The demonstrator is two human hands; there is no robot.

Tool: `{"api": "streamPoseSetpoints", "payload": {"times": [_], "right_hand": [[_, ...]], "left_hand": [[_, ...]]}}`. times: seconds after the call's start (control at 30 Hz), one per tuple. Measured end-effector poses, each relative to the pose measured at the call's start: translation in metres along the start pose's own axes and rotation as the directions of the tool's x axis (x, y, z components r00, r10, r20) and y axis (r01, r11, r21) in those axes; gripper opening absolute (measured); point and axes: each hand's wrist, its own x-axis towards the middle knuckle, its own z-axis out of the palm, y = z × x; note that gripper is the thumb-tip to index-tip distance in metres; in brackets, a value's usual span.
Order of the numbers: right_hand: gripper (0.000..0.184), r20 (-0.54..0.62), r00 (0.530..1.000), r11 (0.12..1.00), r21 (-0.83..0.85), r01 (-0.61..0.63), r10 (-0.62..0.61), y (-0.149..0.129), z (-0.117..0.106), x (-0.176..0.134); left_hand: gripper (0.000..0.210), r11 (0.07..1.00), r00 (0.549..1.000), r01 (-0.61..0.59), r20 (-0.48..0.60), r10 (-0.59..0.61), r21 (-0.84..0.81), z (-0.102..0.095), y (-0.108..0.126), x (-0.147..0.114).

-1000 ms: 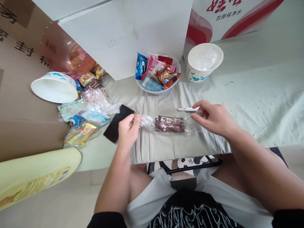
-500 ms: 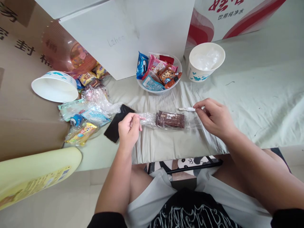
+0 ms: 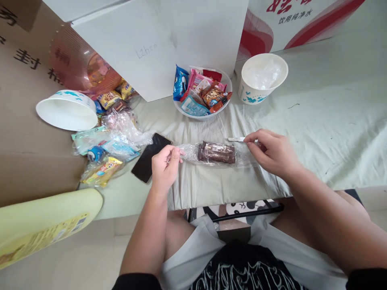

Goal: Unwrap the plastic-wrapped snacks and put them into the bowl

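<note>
A brown packaged snack bar (image 3: 217, 152) lies on the cloth inside a clear plastic wrapper (image 3: 189, 153). My left hand (image 3: 165, 163) is closed in a pinch on the wrapper's left end, beside a black phone (image 3: 149, 158). My right hand (image 3: 270, 152) is at the wrapper's right end, thumb and forefinger pinched over the handle of a slim white knife (image 3: 235, 139). The knife's thin end points left, just above the snack bar. The remaining right fingers are curled and partly hidden; whether they touch the wrapper I cannot tell.
Behind stands a clear bowl (image 3: 193, 117) of packaged snacks, with a paper tub (image 3: 254, 96) holding clear plastic to its right. At left are a tipped paper tub (image 3: 65, 114) and several loose snack packets (image 3: 102, 171). Boxes (image 3: 163, 44) line the back; a yellow rounded object (image 3: 54, 221) sits front left.
My right hand has slid slightly left along the knife. My left hand stays almost where it was on the wrapper, and the snack bar has barely moved.
</note>
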Motion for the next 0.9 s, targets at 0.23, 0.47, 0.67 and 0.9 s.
{"api": "streamPoseSetpoints", "payload": {"times": [0.23, 0.47, 0.67, 0.9], "right_hand": [[0.026, 0.296, 0.946, 0.983, -0.086, 0.161, -0.129, 0.007, 0.01, 0.001], [0.02, 0.323, 0.938, 0.987, -0.051, 0.152, -0.128, 0.01, 0.013, 0.006], [0.012, 0.238, 0.968, 0.966, 0.222, -0.13, 0.076, 0.009, 0.004, 0.013], [0.01, -0.085, 0.862, 0.804, 0.415, -0.425, 0.499, 0.009, -0.002, 0.01]], "left_hand": [[0.018, 0.935, 0.904, -0.193, 0.425, 0.051, 0.297, 0.002, 0.01, -0.011], [0.018, 0.949, 0.908, -0.266, 0.373, 0.189, 0.167, 0.008, 0.005, -0.013], [0.022, 0.99, 0.994, -0.103, 0.055, 0.098, 0.097, 0.016, 0.003, -0.003], [0.031, 0.966, 0.966, 0.02, -0.244, -0.085, -0.256, 0.027, 0.004, 0.002]]}}
